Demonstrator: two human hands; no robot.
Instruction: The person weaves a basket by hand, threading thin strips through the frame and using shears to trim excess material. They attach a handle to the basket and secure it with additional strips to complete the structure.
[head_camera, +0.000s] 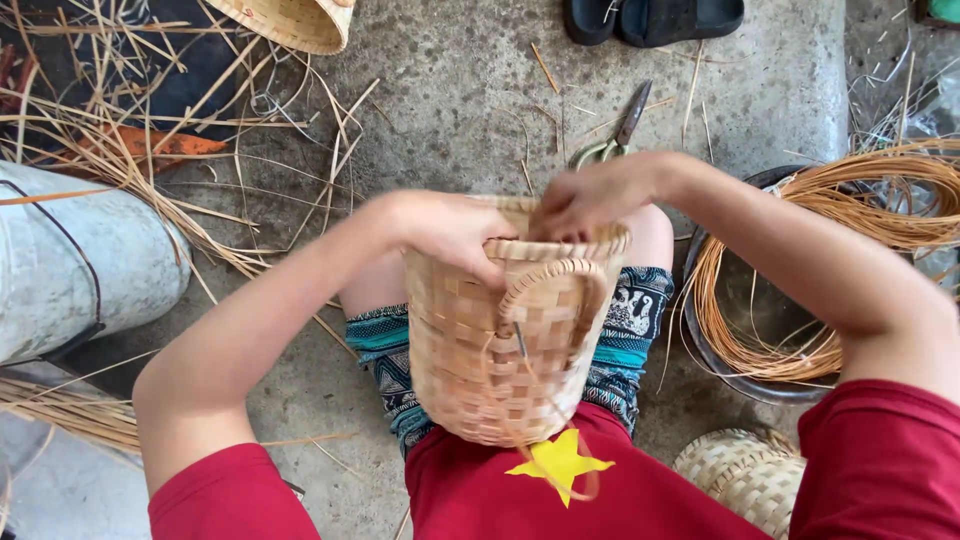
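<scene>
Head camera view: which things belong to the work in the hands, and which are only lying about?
In the work: tan woven basket with loop handle; left hand; right hand; dark basin holding coiled orange cane.

Lying about: green-handled shears; black sandals; grey metal drum; pale woven lids.

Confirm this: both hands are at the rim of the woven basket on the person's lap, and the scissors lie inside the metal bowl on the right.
Not quite. In the head view the scissors lie on the bare concrete floor beyond the basket, not in the metal bowl, which holds coiled cane strips. The left hand and right hand are at the rim.
</scene>
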